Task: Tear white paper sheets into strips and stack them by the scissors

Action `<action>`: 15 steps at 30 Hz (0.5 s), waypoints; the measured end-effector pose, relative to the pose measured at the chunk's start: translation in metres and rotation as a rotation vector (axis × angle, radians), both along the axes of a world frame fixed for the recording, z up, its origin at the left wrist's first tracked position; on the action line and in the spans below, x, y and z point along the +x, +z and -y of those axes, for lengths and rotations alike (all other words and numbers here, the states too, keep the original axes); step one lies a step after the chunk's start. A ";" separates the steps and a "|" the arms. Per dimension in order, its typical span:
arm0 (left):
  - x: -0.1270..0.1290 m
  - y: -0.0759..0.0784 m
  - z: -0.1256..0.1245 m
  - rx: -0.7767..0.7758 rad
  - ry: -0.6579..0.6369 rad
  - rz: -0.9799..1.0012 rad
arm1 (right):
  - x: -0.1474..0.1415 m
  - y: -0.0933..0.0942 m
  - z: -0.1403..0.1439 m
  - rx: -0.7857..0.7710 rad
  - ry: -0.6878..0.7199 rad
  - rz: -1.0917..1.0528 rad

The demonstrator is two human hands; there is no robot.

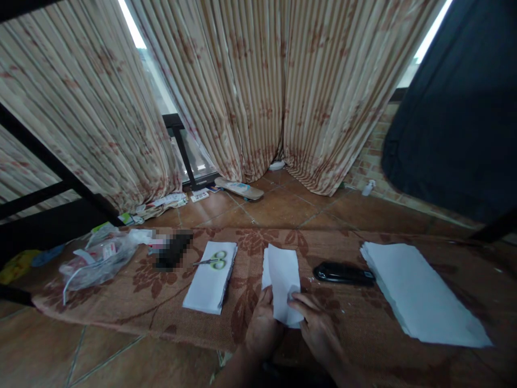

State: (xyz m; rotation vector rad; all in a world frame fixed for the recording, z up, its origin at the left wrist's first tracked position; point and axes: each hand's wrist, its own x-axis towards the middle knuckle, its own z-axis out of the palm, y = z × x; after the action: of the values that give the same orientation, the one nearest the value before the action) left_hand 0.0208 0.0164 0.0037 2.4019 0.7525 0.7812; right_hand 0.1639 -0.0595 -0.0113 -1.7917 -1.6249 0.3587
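Observation:
Two white paper sheets [285, 277], partly overlapping, are between my hands at the near side of the cloth-covered surface. My left hand [263, 326] grips their lower left edge, thumb on top. On the right, my right hand [317, 326] pinches the paper near its lower right edge, fingers bent over it. A black stapler [344, 273] lies just right of the paper. To the left is a stack of cut white paper [205, 291] with green-handled scissors [216, 261] on top. Further right rests a larger stack of white paper [424, 293].
A patterned brown cloth [161, 302] covers the surface. At its left lie a clear plastic bag [103, 258] and a blurred dark object [174, 250]. Beyond, a skateboard [239, 188] and papers [165, 203] are on the tiled floor before striped curtains [250, 91]. Dark fabric [456, 113] hangs at right.

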 end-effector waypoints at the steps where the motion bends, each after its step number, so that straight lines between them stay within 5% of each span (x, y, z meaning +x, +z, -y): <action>1: 0.000 0.001 0.000 0.006 -0.006 -0.014 | 0.000 0.001 0.000 -0.004 -0.002 0.003; 15: -0.003 -0.003 -0.002 -0.004 -0.006 -0.035 | -0.001 0.004 -0.001 -0.041 -0.006 0.042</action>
State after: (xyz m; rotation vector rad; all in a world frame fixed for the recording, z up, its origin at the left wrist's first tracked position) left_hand 0.0180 0.0183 0.0008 2.4187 0.7599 0.7372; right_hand 0.1634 -0.0589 -0.0078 -1.8463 -1.6516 0.3565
